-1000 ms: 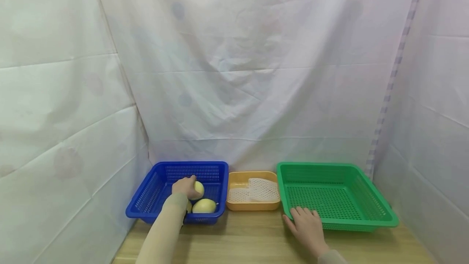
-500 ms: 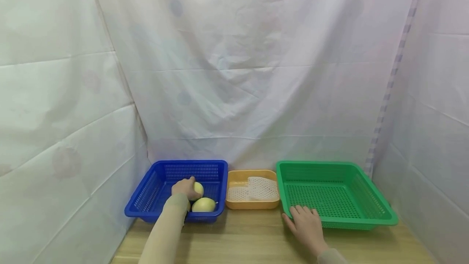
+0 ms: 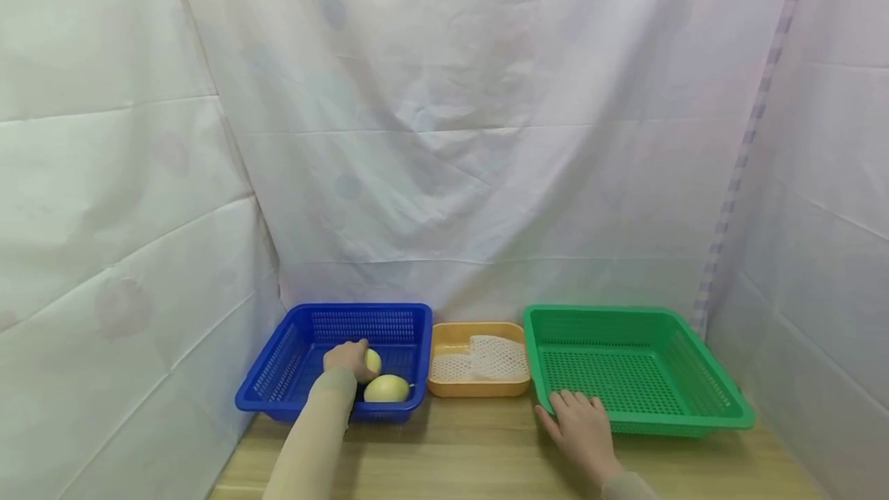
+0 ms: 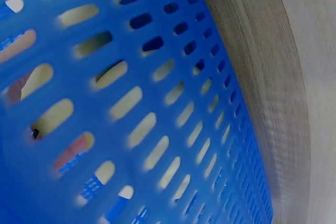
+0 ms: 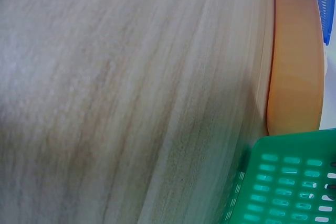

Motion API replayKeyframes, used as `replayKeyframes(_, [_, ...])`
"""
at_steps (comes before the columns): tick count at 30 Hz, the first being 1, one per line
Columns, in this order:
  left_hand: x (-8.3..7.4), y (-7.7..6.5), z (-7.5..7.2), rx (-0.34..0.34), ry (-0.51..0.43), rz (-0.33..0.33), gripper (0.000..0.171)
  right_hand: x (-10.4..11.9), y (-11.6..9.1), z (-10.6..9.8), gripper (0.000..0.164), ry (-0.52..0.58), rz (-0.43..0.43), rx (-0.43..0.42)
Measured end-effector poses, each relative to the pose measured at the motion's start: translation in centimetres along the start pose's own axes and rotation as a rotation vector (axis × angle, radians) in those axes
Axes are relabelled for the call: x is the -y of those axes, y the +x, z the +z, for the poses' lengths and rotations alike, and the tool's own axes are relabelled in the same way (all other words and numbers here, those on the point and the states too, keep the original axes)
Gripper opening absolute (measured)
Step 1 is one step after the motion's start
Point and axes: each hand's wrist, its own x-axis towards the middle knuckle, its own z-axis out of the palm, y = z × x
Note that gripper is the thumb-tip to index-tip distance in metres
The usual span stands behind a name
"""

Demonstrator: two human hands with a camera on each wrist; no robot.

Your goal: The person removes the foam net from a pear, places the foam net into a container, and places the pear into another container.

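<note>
Inside the blue basket (image 3: 336, 416) on the left, my left hand (image 3: 346, 359) holds a pale yellow-green pear (image 3: 373, 362), its fingers partly hidden from the head camera. Close by, a second pear (image 3: 387, 389) lies in the basket's front right corner, stem toward the right. The left wrist view looks through the slotted blue wall (image 4: 121, 135), where bits of pear and fingers show. On the right, my right hand (image 3: 583, 432) rests on the near left rim of the green basket (image 3: 684, 421), fingers over the edge. The right wrist view does not show that hand.
Between the two baskets stands a yellow-orange tray (image 3: 479, 390) holding white foam net sleeves (image 3: 498, 359). All of these stand on a wooden table (image 3: 458, 446). White cloth (image 3: 430, 137) hangs behind and along both sides.
My left hand has shifted slightly left with the pear it holds, still inside the blue basket. My right hand stays on the green rim.
</note>
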Motion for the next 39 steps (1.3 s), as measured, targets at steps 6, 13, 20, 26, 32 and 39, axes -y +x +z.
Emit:
replayKeyframes(6, [-0.5, 0.0, -0.3, -0.010, 0.045, 0.038, 0.068, -0.4, -0.1, 0.0, 0.028, -0.007, -0.002, -0.022])
replayKeyframes(13, [-1.4, -0.4, -0.9, -0.027, 0.085, 0.111, 0.061, -0.7, -0.2, 0.0, 0.029, -0.005, -0.008, -0.030])
replayKeyframes(20, [-1.3, 0.0, -0.4, -0.039, 0.109, 0.152, 0.058, -0.7, -0.1, 0.4, 0.029, 0.006, -0.009, -0.038])
replayKeyframes(26, [-1.1, 0.3, -0.5, -0.061, 0.108, 0.175, 0.058, -0.6, 0.2, 0.7, 0.030, -0.002, -0.002, -0.023])
replayKeyframes(32, [-1.0, 0.5, -0.5, -0.076, 0.097, 0.198, 0.057, -0.5, 0.4, 0.6, 0.030, -0.002, -0.003, -0.019])
replayKeyframes(39, [-1.5, 0.2, -1.4, -0.085, 0.074, 0.227, 0.051, -0.7, 0.6, 0.5, 0.031, 0.005, -0.006, -0.009])
